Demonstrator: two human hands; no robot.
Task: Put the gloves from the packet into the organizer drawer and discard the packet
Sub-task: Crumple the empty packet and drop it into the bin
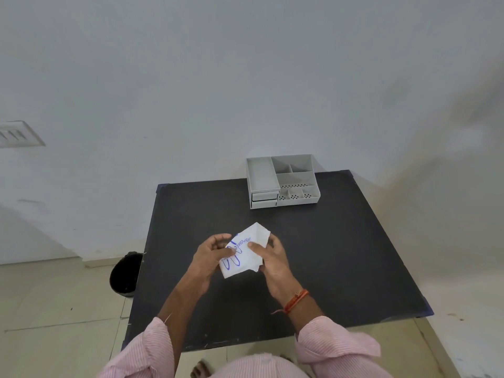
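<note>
With the flat white blue-printed paper packet (244,251) pinched between your left hand (211,253) and right hand (272,261) above the black counter (341,255), tear one edge gently, sparing the gloves inside.

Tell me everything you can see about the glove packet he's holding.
The packet is a flat white pouch, thin paper or plastic by its look, creased, printed in blue with glove outlines and lettering that seems to read "disposable". It is held tilted above the black table, not resting on it. The left hand pinches its left edge, the right hand its right. Whether it is opened is unclear.
</note>
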